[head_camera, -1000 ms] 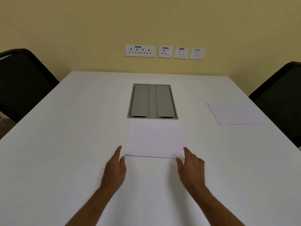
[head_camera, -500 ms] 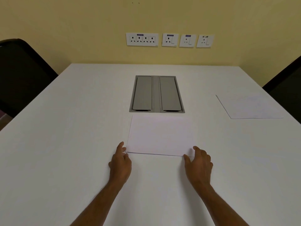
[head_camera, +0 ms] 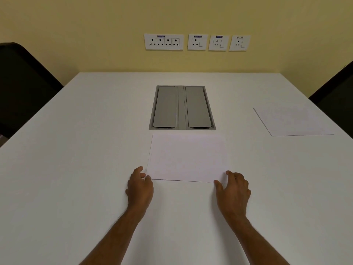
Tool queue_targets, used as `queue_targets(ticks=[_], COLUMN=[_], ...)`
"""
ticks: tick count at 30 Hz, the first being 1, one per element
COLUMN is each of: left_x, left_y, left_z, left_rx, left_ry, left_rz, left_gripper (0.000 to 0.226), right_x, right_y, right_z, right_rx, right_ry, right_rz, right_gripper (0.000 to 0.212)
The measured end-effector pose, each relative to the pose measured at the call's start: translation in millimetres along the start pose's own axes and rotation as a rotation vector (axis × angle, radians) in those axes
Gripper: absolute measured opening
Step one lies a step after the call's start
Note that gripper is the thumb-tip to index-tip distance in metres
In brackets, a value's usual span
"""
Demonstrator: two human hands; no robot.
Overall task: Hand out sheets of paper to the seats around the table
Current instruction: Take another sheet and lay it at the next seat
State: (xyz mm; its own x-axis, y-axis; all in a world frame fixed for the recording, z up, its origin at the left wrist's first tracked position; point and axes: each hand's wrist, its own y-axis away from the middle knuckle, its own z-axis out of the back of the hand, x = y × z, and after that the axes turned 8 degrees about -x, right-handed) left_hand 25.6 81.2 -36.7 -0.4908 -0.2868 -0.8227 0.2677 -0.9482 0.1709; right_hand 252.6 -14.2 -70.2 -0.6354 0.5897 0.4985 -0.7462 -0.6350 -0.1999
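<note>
A white paper stack (head_camera: 188, 157) lies flat on the white table (head_camera: 76, 169), just in front of me. My left hand (head_camera: 140, 186) rests at its near left corner, fingers loosely curled, the thumb tip touching the corner. At the near right corner my right hand (head_camera: 234, 190) has curled fingertips on top of the paper and the thumb at its near edge, pinching it. A single sheet (head_camera: 294, 121) lies at the right side of the table, in front of the right chair (head_camera: 336, 96).
A grey two-lidded cable box (head_camera: 182, 108) is set into the table just beyond the stack. A black chair (head_camera: 23, 87) stands at the left side. A yellow wall with socket plates (head_camera: 196, 42) closes off the far end.
Both hands have moved forward to the near corners of the stack, and their fingers have curled from nearly straight. The papers have not moved on the table.
</note>
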Motion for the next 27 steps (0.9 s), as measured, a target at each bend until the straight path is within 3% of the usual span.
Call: queue_targets(ticks=[15,27], left_x=[-3.2,-7.2], left_y=[-2.5,-5.4], left_z=[-9.6,-15.5], left_rx=[-0.08,-0.135], left_ry=[-0.166,-0.131], left_rz=[-0.032,0.014], left_gripper=[0.03,0.019], right_x=[-6.5,-7.6], right_y=[3.7,3.2], right_z=[-9.3,-11.9], right_rx=[-0.037,-0.042], right_ry=[-0.002,-0.004], right_rz=[0.014,0.012], right_gripper=[0.042,0.043])
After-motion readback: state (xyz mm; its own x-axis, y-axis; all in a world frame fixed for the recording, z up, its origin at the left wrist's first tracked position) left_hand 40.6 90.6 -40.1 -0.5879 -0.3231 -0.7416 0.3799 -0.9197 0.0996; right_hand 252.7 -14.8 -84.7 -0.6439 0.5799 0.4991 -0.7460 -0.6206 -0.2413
